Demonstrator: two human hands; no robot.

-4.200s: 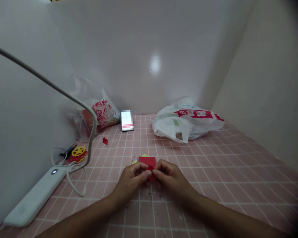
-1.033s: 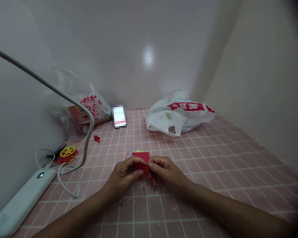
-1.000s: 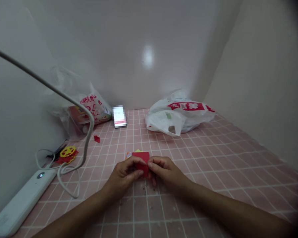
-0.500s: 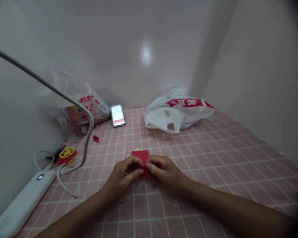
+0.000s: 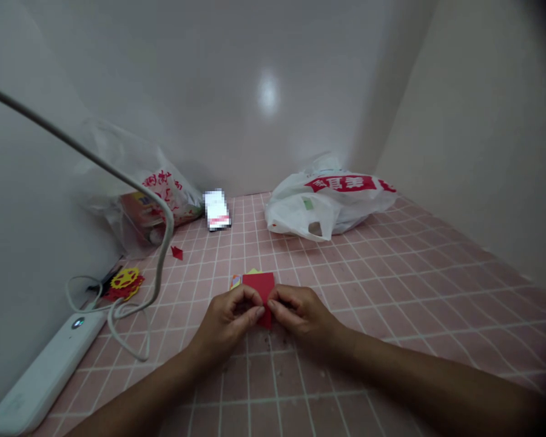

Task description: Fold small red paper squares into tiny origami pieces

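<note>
In the middle of the head view, my left hand [image 5: 231, 318] and my right hand [image 5: 300, 315] meet at a piece of red paper [image 5: 260, 283]. Each hand is closed in a pinch, thumb against forefinger, at the lower part of the paper. Whether the red paper is one sheet or folded layers I cannot tell, as my fingers cover part of it. Behind its top edge shows a bit of yellow paper [image 5: 253, 271]. A small colourful printed piece [image 5: 235, 280] peeks out at its left.
Yellow and red paper cut-outs [image 5: 125, 280] lie at left by a white power strip [image 5: 50, 370] with a looping cable [image 5: 166, 224]. A small red scrap [image 5: 177, 252], a phone [image 5: 217, 209] and two plastic bags, left [image 5: 168, 194] and right [image 5: 300, 212], rest on the pink checked tabletop [image 5: 391, 291].
The view has shifted very slightly. Both hands keep their pinch on the red paper, in almost the same place.
</note>
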